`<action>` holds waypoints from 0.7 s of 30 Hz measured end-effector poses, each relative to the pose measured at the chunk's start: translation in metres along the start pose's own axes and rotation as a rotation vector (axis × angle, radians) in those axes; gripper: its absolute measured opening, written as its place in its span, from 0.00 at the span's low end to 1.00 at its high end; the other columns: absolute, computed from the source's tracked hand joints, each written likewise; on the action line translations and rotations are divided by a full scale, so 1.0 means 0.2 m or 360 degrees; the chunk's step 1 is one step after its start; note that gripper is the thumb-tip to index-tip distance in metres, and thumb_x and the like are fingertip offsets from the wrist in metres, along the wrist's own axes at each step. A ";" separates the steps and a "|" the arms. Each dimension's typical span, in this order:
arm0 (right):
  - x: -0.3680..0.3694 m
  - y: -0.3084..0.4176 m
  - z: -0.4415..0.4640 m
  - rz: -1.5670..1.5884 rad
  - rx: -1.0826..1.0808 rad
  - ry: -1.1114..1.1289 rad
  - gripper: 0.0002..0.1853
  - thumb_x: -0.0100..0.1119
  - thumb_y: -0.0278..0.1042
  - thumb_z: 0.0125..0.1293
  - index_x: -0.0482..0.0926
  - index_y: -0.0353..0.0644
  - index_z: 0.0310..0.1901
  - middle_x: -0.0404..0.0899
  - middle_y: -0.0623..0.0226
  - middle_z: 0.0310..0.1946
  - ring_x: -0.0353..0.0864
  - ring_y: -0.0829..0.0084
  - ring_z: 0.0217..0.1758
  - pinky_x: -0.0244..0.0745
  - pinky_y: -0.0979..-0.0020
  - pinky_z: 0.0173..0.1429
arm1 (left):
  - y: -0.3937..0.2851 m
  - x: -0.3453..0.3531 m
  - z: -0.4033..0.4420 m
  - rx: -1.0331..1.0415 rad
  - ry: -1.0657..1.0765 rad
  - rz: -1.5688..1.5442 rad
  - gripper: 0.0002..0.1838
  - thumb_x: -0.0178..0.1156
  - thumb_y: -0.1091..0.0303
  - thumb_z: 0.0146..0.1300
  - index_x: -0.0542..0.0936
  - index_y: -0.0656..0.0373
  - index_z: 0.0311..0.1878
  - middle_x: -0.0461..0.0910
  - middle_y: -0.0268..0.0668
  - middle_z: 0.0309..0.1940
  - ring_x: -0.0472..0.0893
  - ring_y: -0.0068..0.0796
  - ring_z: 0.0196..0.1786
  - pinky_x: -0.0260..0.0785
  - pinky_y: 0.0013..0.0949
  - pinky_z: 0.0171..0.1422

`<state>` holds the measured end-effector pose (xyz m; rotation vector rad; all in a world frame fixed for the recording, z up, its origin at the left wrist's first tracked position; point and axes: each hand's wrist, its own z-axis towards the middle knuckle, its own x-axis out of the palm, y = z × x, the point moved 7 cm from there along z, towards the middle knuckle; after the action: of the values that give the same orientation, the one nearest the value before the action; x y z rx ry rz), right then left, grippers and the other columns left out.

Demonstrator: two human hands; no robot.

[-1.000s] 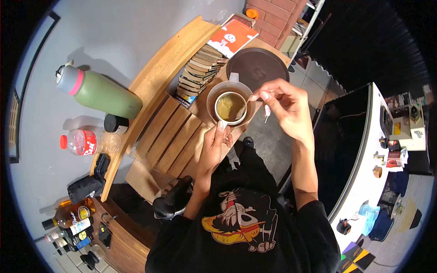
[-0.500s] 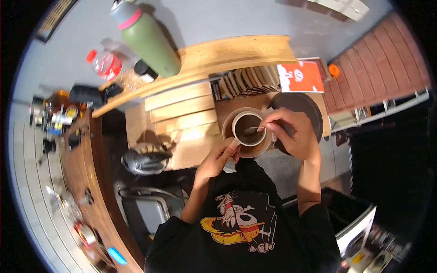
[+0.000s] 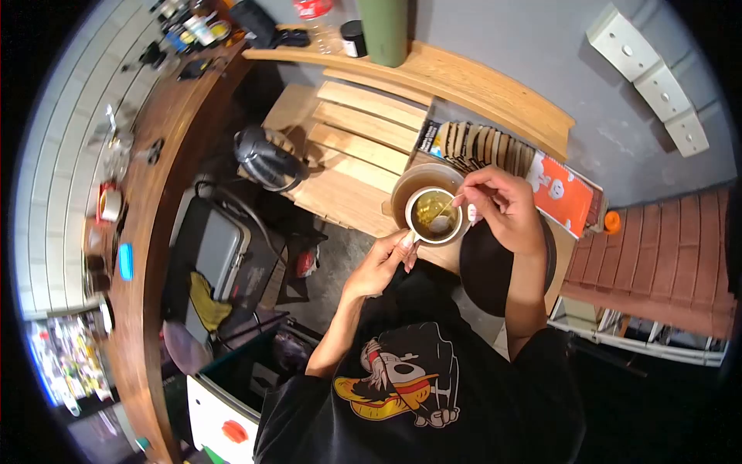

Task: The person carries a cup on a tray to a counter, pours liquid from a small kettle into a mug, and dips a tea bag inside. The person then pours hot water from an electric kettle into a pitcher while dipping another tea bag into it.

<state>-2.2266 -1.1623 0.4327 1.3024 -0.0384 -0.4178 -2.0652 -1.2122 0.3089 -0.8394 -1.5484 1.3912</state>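
Observation:
My left hand (image 3: 380, 263) is closed around the handle of a white mug (image 3: 413, 224), holding it upright over a larger round brownish bowl or dish (image 3: 400, 188). Yellow-green liquid (image 3: 427, 207) with pale bits fills part of the mug. In my right hand (image 3: 501, 209), thumb and fingers pinch the thin stem of a spoon (image 3: 441, 223). Its pale rounded end sits in the liquid. Just below those fingers is a small white thing with pink marks (image 3: 472, 213), too small to make out.
A dark round tray or stool top (image 3: 495, 271) lies under my right forearm. Behind the mug stand upright books (image 3: 491, 147) and an orange-red booklet (image 3: 563, 195). A black kettle (image 3: 267, 161) is at left. A green bottle (image 3: 383, 31) stands on the wooden shelf (image 3: 471, 81).
The view has swung, so the bottle, kettle and shelf appear shifted. The mug now shows its yellow-green contents brightly. Both hands keep their holds on the mug and spoon.

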 end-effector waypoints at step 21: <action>0.03 0.18 -0.27 0.0430 0.0061 0.0329 0.05 0.53 0.26 0.69 0.75 0.33 0.40 0.83 0.62 0.33 0.69 0.91 0.21 0.61 0.86 0.22 | 0.06 0.45 -0.35 0.0235 -0.0724 0.0046 0.23 0.38 0.55 0.76 0.68 0.63 0.29 0.65 0.29 0.22 0.65 0.19 0.28 0.61 0.27 0.36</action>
<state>-2.1971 -1.1059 0.4511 1.3507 -0.0479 -0.0514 -2.0381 -1.1003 0.3120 -0.4751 -1.7429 1.7807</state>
